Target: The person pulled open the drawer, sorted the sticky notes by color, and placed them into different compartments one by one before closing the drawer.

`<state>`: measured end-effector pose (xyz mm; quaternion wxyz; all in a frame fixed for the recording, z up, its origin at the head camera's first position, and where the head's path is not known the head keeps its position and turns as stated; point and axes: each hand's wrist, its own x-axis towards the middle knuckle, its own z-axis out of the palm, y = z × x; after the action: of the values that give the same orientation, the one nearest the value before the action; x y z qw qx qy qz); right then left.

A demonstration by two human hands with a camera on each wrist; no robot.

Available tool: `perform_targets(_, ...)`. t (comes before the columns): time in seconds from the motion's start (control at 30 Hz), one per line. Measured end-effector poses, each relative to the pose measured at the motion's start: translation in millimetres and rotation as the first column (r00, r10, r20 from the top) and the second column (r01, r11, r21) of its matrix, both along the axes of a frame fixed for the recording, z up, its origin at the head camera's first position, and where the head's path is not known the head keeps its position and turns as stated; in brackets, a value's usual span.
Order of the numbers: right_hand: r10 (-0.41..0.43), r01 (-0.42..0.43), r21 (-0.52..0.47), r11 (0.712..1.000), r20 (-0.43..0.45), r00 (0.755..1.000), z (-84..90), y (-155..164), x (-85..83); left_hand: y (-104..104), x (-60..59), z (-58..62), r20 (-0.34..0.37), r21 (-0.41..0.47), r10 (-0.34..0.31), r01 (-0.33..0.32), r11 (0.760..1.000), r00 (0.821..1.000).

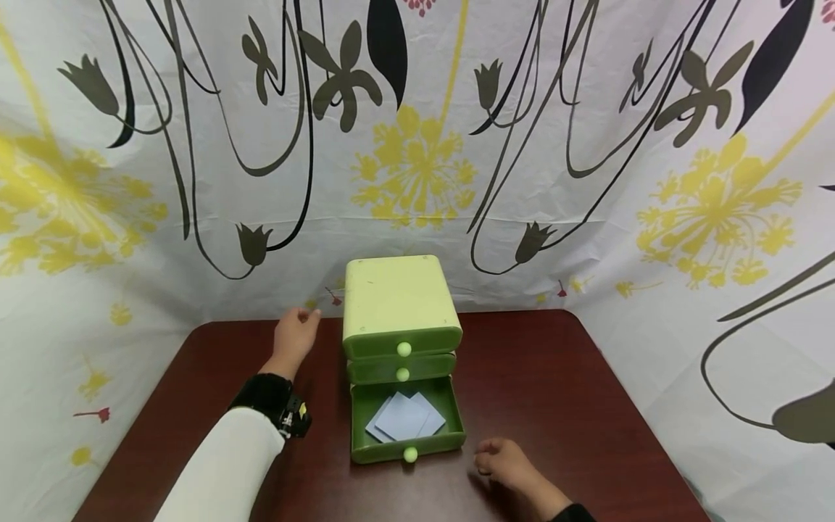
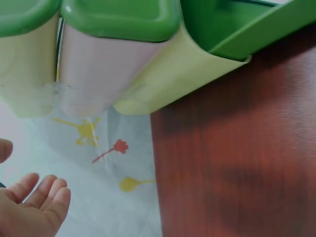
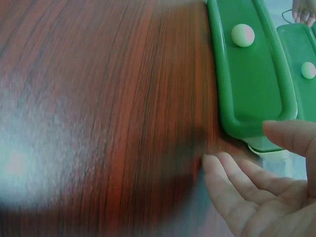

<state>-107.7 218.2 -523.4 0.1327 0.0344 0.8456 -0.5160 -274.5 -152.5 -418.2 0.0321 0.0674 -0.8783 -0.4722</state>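
Note:
A small green chest of three drawers point(image 1: 399, 304) stands at the back middle of a dark red table point(image 1: 554, 391). Its bottom drawer point(image 1: 407, 444) is pulled out and holds light blue paper squares point(image 1: 404, 417). The two upper drawers are closed, each with a pale round knob point(image 1: 404, 349). My left hand point(image 1: 296, 335) hovers left of the chest near the table's back edge, fingers relaxed, holding nothing. My right hand point(image 1: 505, 464) lies near the table's front, just right of the open drawer's front point(image 3: 252, 74), fingers loosely curled point(image 3: 237, 182) and empty.
A white cloth point(image 1: 417, 159) printed with yellow flowers and black stems hangs behind and on both sides of the table. The chest's pale side point(image 2: 148, 74) stands close to the cloth at the back edge.

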Motion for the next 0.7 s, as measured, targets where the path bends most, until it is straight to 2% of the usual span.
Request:
perform_targets(0.2, 0.069, -0.056, -0.096, 0.994, 0.132, 0.989, -0.5, -9, 0.1, 11, -15.1, 15.8, -0.002, 0.082, -0.027, 0.027, 0.996, 1.0)
perform_targets(0.43, 0.112, -0.081, -0.163, 0.983, 0.189, 0.976, 4.3, -27, 1.3, 28, -31.6, 28.3, 0.025, 0.201, -0.024, 0.019, 0.979, 0.999)
perform_targets(0.7, 0.177, -0.095, -0.274, 0.957, 0.294, 0.939, 1.2, -49, -7.8, 41, -53.1, 40.9, 0.021, 0.206, -0.085, 0.079, 0.975, 0.996)
